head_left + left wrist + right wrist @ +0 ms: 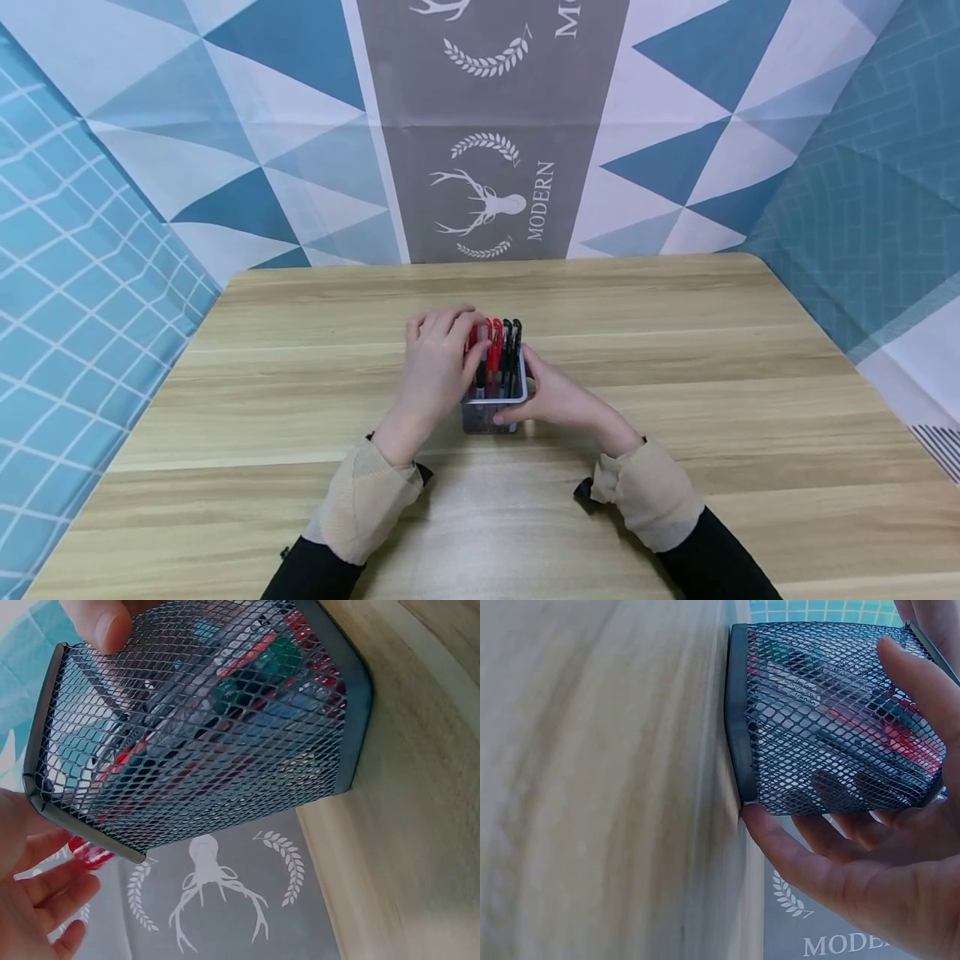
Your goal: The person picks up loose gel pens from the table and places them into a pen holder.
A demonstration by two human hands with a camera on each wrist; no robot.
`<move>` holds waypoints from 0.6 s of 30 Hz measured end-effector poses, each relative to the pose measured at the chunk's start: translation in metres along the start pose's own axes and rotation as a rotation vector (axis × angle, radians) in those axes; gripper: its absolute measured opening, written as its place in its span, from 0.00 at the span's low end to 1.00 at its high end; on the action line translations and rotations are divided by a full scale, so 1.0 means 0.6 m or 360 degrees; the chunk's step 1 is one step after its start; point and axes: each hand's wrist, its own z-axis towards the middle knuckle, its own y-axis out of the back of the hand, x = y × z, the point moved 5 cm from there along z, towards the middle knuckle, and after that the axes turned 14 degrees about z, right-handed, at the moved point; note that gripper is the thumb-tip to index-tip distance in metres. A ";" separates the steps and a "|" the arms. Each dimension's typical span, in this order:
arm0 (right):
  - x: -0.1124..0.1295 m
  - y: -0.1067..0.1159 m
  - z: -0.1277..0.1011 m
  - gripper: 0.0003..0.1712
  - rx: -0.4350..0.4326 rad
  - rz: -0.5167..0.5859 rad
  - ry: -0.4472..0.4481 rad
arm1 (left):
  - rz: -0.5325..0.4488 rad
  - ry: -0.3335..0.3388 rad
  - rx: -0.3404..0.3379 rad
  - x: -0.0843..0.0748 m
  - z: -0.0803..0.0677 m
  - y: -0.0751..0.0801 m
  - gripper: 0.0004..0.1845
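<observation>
A black wire-mesh pen holder (pixel 491 418) stands on the table, filled with several pens (pixel 505 354) with red or black caps; others show green and blue through the mesh. My right hand (pixel 551 396) grips the holder's right side, thumb across its front face. At the holder's left rim my left hand (pixel 438 358) has its fingers over the pen tops and seems to pinch a pen. In the left wrist view a red pen end (pixel 91 853) shows beside those fingers. The right wrist view shows the right hand (pixel 855 877) cupped around the mesh holder (pixel 832 720).
A light wood-grain table (pixel 300 375) lies under both arms. Behind it hangs a patterned cloth (pixel 487 100) with blue triangles and a grey deer band. Blue sheeting (pixel 82 317) borders the left side, and more blue cloth (pixel 885 183) the right.
</observation>
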 end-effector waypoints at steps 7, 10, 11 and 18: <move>-0.003 0.002 0.000 0.56 0.0026 0.0029 0.0021 | -0.0037 0.0003 0.0076 0.000 -0.001 -0.012 0.16; -0.005 0.003 -0.003 0.60 0.0014 0.0033 -0.0032 | -0.0097 0.0021 0.0068 0.003 -0.001 -0.012 0.19; -0.006 0.003 -0.005 0.62 0.0013 0.0027 -0.0066 | -0.0117 0.0034 0.0059 0.006 0.000 -0.011 0.20; 0.015 0.021 -0.020 0.65 0.0217 -0.0028 -0.0004 | -0.0246 0.0256 -0.0027 0.046 0.009 0.018 0.18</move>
